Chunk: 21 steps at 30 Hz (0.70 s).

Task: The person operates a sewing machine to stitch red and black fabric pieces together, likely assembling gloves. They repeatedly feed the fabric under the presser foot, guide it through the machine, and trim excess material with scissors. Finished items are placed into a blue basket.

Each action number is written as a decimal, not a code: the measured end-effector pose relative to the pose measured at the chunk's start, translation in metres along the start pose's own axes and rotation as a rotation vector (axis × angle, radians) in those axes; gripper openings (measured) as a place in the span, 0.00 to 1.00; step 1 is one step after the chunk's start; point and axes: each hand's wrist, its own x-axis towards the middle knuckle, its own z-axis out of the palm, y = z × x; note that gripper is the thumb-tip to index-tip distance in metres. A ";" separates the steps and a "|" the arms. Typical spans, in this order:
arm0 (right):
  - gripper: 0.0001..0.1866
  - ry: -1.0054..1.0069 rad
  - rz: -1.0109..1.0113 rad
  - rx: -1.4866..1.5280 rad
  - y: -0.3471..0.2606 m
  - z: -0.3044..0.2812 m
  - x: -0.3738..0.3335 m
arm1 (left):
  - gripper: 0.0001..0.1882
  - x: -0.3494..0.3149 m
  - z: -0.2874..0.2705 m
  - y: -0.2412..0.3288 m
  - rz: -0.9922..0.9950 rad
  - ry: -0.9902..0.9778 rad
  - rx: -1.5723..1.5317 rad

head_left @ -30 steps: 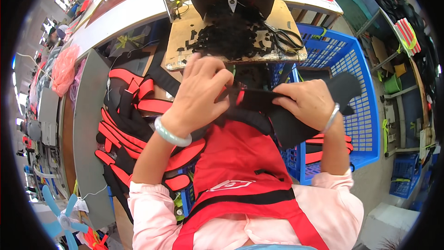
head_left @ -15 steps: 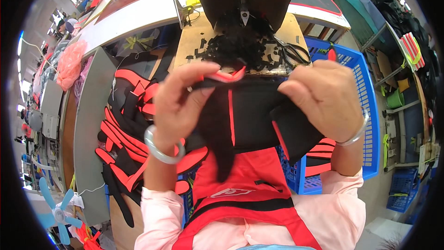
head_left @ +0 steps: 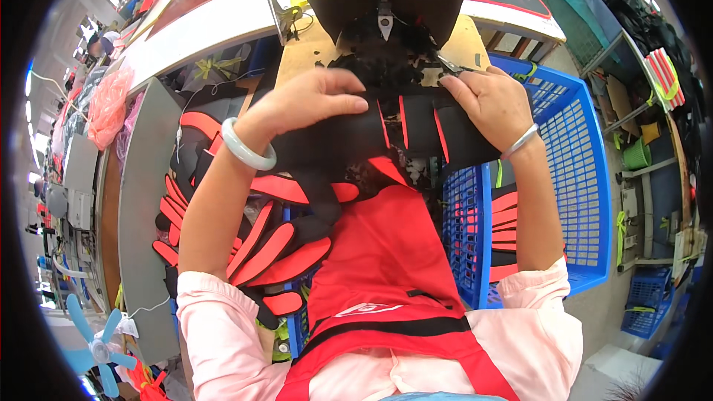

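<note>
Black fabric [head_left: 420,125]: long axis left-right; right grip [head_left: 496,104] clamped on it; left grip [head_left: 306,104] cannot tell.

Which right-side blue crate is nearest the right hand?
The large crate overlapped by the right forearm, red strips inside; the small crate sits apart, farther right.

We hold black fabric [head_left: 422,128] spread crosswise before us, its surface matte. Three narrow red strips [head_left: 403,122] cross it, side by side and near upright, the rightmost slanting down to the right. Its left stretch is plain black, and we cannot tell where it ends.
</note>
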 end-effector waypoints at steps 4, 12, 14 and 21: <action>0.24 0.010 0.050 -0.006 0.011 0.017 0.014 | 0.17 0.022 -0.015 -0.006 0.007 0.082 0.120; 0.30 -0.098 0.211 -0.001 0.023 0.037 0.044 | 0.19 0.066 -0.032 -0.034 -0.022 0.172 0.113; 0.30 -0.115 0.233 0.004 0.025 0.040 0.049 | 0.19 0.070 -0.035 -0.036 -0.039 0.203 0.121; 0.29 -0.111 0.226 0.001 0.026 0.040 0.065 | 0.20 0.074 -0.043 -0.036 -0.029 0.244 0.110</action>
